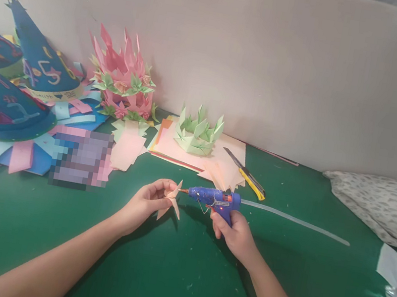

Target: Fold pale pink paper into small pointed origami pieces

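My left hand (148, 203) pinches a small folded peach paper flower (172, 203) between thumb and fingers, its pointed petals sticking out. My right hand (235, 232) is wrapped round the handle of a blue glue gun (213, 197). The gun's copper-coloured nozzle points left and its tip is at the flower; whether they touch I cannot tell. A long translucent glue stick (297, 221) juts from the back of the gun. Beyond my hands, a pale green folded-paper crown (196, 135) stands on a stack of paper sheets (234, 150).
A yellow utility knife (252, 182) with its blade out lies right of the stack. Loose peach paper pieces (128, 149) lie to its left. Pink paper crowns (121, 73) and blue cone hats (43, 49) stand at the back left. Patterned cloth (376, 205) rests on the right.
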The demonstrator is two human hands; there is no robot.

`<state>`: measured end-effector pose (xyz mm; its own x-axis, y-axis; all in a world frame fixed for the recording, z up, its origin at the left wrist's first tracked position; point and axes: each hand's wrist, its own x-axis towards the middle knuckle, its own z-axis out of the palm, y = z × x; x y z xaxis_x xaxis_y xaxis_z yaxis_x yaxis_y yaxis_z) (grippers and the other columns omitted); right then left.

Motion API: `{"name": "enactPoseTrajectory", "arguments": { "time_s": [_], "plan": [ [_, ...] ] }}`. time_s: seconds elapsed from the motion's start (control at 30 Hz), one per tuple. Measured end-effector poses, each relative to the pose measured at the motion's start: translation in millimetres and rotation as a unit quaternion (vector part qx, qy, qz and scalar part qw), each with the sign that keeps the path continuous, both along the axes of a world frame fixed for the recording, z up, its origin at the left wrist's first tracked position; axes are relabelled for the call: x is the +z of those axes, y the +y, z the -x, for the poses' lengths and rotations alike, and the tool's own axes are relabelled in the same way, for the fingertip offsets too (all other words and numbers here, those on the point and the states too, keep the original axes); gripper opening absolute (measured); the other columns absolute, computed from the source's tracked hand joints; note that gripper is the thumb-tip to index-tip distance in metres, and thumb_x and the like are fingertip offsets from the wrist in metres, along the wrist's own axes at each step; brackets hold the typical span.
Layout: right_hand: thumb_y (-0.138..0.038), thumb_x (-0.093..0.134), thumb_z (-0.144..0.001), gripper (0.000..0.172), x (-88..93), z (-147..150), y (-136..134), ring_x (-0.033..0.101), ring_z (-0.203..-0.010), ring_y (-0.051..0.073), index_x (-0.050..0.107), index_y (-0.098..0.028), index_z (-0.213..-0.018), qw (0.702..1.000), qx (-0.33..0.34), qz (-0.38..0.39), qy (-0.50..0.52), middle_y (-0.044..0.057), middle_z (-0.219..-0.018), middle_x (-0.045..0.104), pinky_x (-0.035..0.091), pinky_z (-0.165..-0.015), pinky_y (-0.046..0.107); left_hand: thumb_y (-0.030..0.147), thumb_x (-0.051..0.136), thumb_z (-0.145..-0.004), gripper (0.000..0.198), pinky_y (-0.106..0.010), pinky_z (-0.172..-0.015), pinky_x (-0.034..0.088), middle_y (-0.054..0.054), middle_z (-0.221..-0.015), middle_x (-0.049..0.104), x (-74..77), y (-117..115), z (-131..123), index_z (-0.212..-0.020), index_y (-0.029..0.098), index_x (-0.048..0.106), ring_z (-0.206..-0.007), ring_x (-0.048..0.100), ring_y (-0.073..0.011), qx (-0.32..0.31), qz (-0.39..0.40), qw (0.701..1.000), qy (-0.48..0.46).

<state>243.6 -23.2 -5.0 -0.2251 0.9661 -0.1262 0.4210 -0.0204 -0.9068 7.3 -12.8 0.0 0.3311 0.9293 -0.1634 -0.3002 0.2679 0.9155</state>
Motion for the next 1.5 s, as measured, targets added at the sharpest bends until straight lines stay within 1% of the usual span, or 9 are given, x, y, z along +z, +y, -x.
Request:
{"name": "enactPoseTrajectory", "arguments": {
  "time_s": [0.43,0.6,0.73,0.8,0.93,1.2,1.33,1.4,1.5],
  "plan": [
    [-0.045,0.057,-0.076,0.028,-0.2,0.9,0.3,0.049,-0.044,0.011,0.055,-0.017,-0.080,0.994,-0.089,-0.038,0.049,-0.004,-0.048,0.050,0.044,-0.047,0.024,0.018,0.063,-0.071,0.020,-0.023,-0.074,0.040,-0.002,-0.102,0.051,1.8,-1.4,0.4,-0.090,0.020,0.059,-0.085,0.051,-0.0135,0.005,-0.009,1.000,0.000],
    [-0.043,0.058,-0.076,0.026,3.7,-14.5,9.4,0.051,-0.047,0.011,0.051,-0.019,-0.083,0.980,-0.149,-0.088,0.101,-0.002,-0.054,0.056,0.044,-0.048,0.024,0.024,0.064,-0.072,0.022,-0.020,-0.065,0.038,-0.001,-0.092,0.053,2.6,-1.1,0.9,-0.093,0.020,0.058,-0.073,0.049,-0.0101,0.010,0.000,1.000,0.012],
    [-0.050,0.056,-0.076,0.037,4.3,-48.5,23.1,0.057,-0.062,0.015,0.060,-0.016,-0.089,0.949,-0.276,-0.150,-0.007,0.005,-0.075,0.064,0.044,-0.054,0.024,0.031,0.066,-0.072,0.026,-0.020,-0.060,0.037,0.000,-0.083,0.055,3.2,-1.7,-0.5,-0.094,0.020,0.058,-0.068,0.049,-0.0099,0.019,0.000,0.999,0.028],
    [-0.055,0.050,-0.077,0.043,3.3,-66.2,27.7,0.056,-0.058,0.016,0.063,-0.014,-0.081,0.930,-0.308,-0.166,-0.112,0.006,-0.069,0.064,0.040,-0.050,0.024,0.033,0.066,-0.072,0.028,-0.020,-0.060,0.037,0.001,-0.081,0.056,3.4,-1.9,-1.3,-0.095,0.021,0.057,-0.068,0.050,-0.0101,0.012,0.002,0.999,0.030],
    [-0.059,0.050,-0.074,0.047,2.4,-88.9,31.2,0.058,-0.058,0.019,0.065,-0.015,-0.080,0.901,-0.326,-0.159,-0.240,0.007,-0.068,0.066,0.039,-0.050,0.025,0.033,0.066,-0.072,0.029,-0.021,-0.064,0.039,0.000,-0.082,0.060,3.7,-1.6,-1.9,-0.096,0.020,0.056,-0.073,0.052,-0.0109,0.008,-0.001,1.000,0.029],
    [-0.060,0.051,-0.069,0.045,0.1,-103.1,34.0,0.062,-0.065,0.023,0.062,-0.017,-0.074,0.879,-0.339,-0.134,-0.306,0.009,-0.074,0.068,0.040,-0.052,0.027,0.034,0.065,-0.073,0.031,-0.021,-0.063,0.039,-0.001,-0.083,0.059,3.7,-0.6,-0.8,-0.099,0.019,0.054,-0.073,0.052,-0.0116,0.013,0.004,0.999,0.042],
    [-0.058,0.045,-0.074,0.044,-0.5,-113.8,35.4,0.060,-0.063,0.023,0.062,-0.017,-0.072,0.880,-0.319,-0.128,-0.329,0.009,-0.069,0.066,0.038,-0.050,0.028,0.034,0.066,-0.072,0.030,-0.020,-0.060,0.038,0.000,-0.081,0.060,2.5,-0.5,-0.8,-0.097,0.021,0.056,-0.069,0.051,-0.0107,0.012,0.004,0.999,0.041],
    [-0.055,0.042,-0.078,0.043,3.7,-115.3,34.5,0.056,-0.060,0.022,0.061,-0.018,-0.070,0.865,-0.318,-0.150,-0.358,0.008,-0.065,0.063,0.034,-0.048,0.027,0.033,0.066,-0.072,0.028,-0.020,-0.059,0.038,0.002,-0.079,0.060,2.4,-0.9,-1.3,-0.095,0.021,0.056,-0.067,0.051,-0.0096,0.009,0.003,0.999,0.036],
    [-0.049,0.046,-0.079,0.034,15.5,-97.8,27.6,0.051,-0.060,0.019,0.054,-0.019,-0.066,0.822,-0.351,-0.244,-0.376,0.006,-0.064,0.057,0.033,-0.050,0.028,0.030,0.066,-0.073,0.025,-0.019,-0.060,0.039,0.002,-0.078,0.058,3.2,-2.7,-3.3,-0.094,0.021,0.056,-0.068,0.052,-0.0092,-0.001,0.002,1.000,0.030]
  ]
}}
